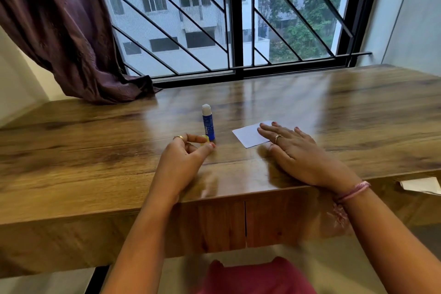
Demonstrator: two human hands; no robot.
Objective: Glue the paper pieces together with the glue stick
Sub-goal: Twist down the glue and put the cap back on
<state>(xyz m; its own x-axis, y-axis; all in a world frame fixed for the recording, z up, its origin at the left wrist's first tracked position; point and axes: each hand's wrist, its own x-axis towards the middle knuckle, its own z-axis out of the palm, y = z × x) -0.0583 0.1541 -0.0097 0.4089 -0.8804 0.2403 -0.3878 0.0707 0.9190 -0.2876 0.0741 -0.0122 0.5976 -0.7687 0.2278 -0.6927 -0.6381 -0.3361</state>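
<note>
Paper (248, 136) partly under right hand (290, 148)

Wooden desk (95, 150) carries upright glue stick (208, 124) and white paper (248, 136).

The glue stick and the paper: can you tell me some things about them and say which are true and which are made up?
1. The glue stick stands upright on the table. True.
2. The glue stick's cap is on. False: the white glue tip is bare, and the left hand pinches a small yellow cap.
3. The right hand lies flat on the white paper. True.
4. The paper is red. False: it is white.
5. The right hand holds the glue stick. False: it is apart from it, on the paper.
</note>
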